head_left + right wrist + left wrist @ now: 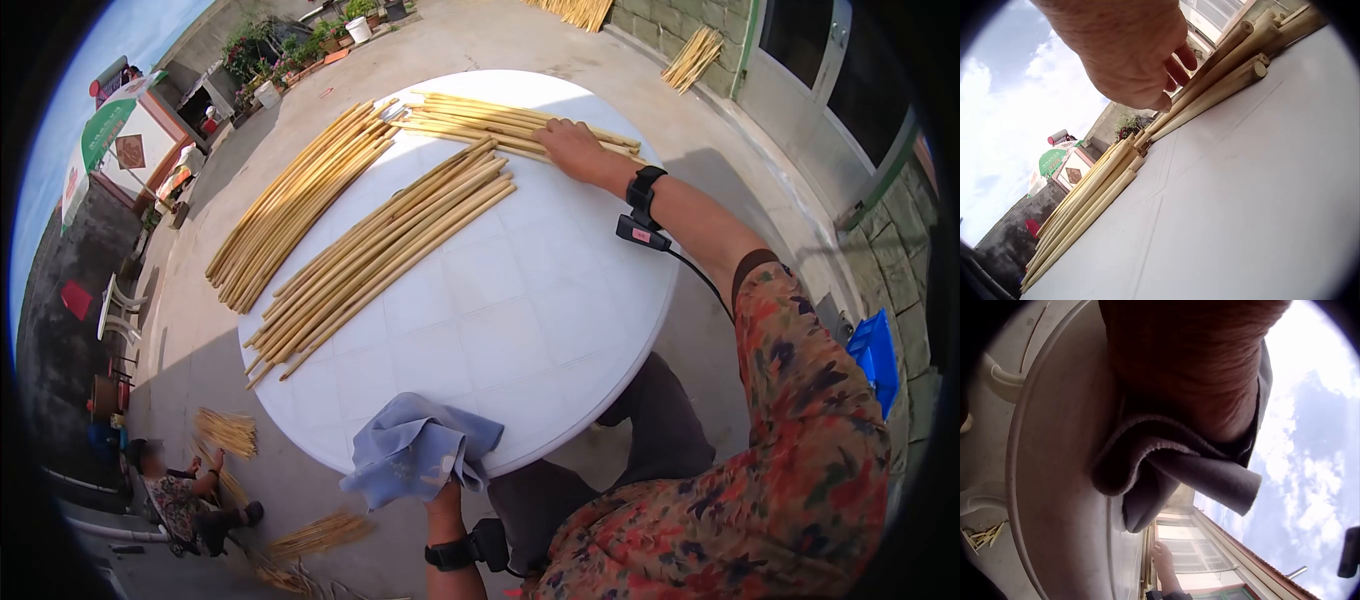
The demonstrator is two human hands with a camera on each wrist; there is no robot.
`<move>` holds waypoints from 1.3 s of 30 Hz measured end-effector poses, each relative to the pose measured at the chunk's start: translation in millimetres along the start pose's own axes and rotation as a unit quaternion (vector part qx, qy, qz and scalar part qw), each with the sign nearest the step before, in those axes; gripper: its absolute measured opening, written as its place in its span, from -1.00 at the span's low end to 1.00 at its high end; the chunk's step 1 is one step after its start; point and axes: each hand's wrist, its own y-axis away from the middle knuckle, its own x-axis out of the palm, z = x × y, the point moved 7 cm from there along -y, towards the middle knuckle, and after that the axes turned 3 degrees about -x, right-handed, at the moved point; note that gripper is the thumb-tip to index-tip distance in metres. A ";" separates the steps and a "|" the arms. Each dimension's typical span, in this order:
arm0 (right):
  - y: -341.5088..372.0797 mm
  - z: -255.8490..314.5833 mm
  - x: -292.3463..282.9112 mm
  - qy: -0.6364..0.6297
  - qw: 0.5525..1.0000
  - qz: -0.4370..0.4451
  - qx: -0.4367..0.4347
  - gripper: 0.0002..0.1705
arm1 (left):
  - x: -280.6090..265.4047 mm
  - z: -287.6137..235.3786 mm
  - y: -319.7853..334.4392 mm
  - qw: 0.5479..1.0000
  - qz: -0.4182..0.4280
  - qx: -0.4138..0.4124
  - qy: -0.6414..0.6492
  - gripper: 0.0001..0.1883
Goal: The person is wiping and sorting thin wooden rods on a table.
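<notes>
A blue-grey cloth (415, 445) lies bunched over the near rim of the round white table (480, 320). My left hand (442, 495) grips it from below, most of the fingers hidden in its folds. In the left wrist view the cloth (1147, 462) bulges out beneath the palm. At the far right my right hand (575, 150) rests over a spread of straw-yellow sticks (480, 115), its fingers bent loosely downward. The right wrist view has the fingertips (1163, 103) right at these sticks. A second group of sticks (390, 255) lies across the table's middle.
A third group of sticks (300, 205) overhangs the table's left edge. Beyond the table, another person (190, 495) crouches at lower left among bundles on the ground. A stick pile (692, 60) leans at the wall, and a blue crate (875, 360) stands at right.
</notes>
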 end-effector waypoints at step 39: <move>96.9 155.8 -15.9 -0.067 0.961 0.042 -0.266 -0.89 | 6.8 -12.0 -27.6 1.000 -0.005 0.011 0.026 -0.64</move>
